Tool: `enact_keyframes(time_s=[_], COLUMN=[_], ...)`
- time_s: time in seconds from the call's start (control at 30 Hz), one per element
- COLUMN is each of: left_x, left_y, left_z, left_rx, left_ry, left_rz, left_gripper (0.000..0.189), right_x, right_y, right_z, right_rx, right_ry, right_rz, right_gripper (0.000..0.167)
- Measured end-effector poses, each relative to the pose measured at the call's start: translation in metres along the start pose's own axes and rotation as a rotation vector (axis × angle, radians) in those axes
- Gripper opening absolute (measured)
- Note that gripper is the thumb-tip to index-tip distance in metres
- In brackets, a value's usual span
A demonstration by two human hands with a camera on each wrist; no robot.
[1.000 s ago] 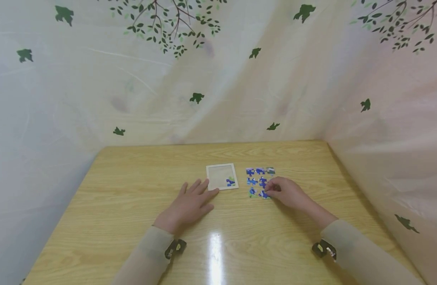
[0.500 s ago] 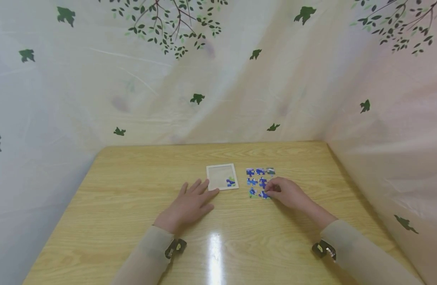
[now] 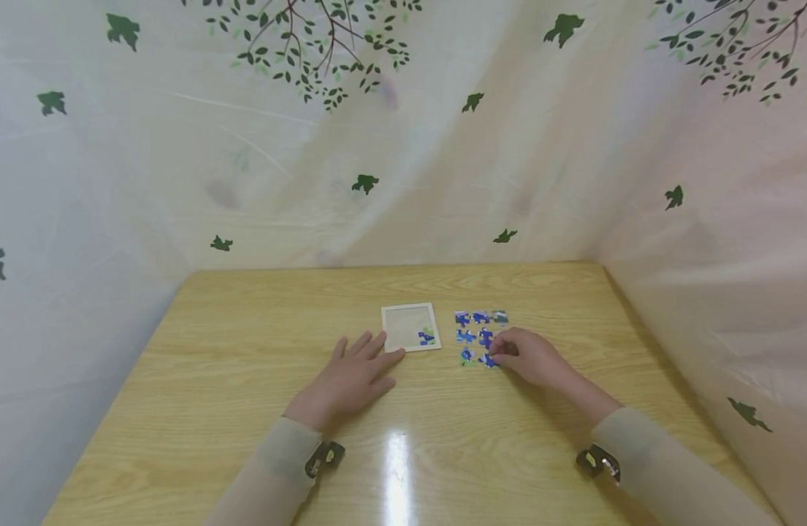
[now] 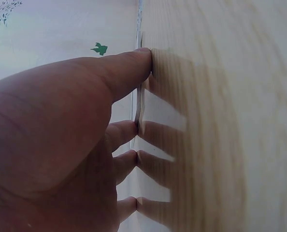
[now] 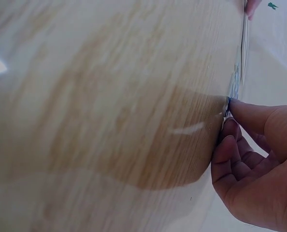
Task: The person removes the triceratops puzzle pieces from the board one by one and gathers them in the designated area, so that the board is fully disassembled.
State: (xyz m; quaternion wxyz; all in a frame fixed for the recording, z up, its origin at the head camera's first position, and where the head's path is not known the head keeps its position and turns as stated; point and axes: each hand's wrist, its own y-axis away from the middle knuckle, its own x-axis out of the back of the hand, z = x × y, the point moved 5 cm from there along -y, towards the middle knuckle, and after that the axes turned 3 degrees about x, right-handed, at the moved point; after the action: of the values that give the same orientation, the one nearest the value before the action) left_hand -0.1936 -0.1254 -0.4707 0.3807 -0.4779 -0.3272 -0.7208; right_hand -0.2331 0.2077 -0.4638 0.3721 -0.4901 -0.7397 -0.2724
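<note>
A small white puzzle frame lies on the wooden table, with blue and green jigsaw pieces in its near right corner. My left hand is flat and spread, its fingertips touching the frame's near left corner; in the left wrist view the thumb and fingers meet the frame's thin edge. Right of the frame, loose pieces lie in rows. With thumb and curled fingers, my right hand pinches a blue and white puzzle piece in the nearest row. The hand partly covers that piece.
The wooden table meets a pale curtain printed with leaves at the back and sides. A bright reflection shows on the near tabletop. Dark wrist cameras sit on both sleeves.
Both hands, the frame and the pieces stay in place. Only the head view has shifted very slightly.
</note>
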Motion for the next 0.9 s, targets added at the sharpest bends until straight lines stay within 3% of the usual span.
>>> enact_keyframes(time_s=[0.47, 0.67, 0.9], left_x=[-0.001, -0.001, 0.0], left_y=[-0.002, -0.002, -0.001], left_z=[0.0, 0.0, 0.001], left_rx=[0.004, 0.006, -0.004], left_ry=[0.004, 0.0, 0.005], left_rz=[-0.008, -0.008, 0.002], left_gripper=[0.056, 0.056, 0.056], right_x=[0.004, 0.007, 0.001], right_y=[0.0, -0.003, -0.013], right_z=[-0.002, -0.003, -0.015], right_rx=[-0.01, -0.023, 0.014], right_ry=[-0.019, -0.096, -0.105], right_rz=[0.009, 0.041, 0.091], right_gripper=[0.003, 0.006, 0.012])
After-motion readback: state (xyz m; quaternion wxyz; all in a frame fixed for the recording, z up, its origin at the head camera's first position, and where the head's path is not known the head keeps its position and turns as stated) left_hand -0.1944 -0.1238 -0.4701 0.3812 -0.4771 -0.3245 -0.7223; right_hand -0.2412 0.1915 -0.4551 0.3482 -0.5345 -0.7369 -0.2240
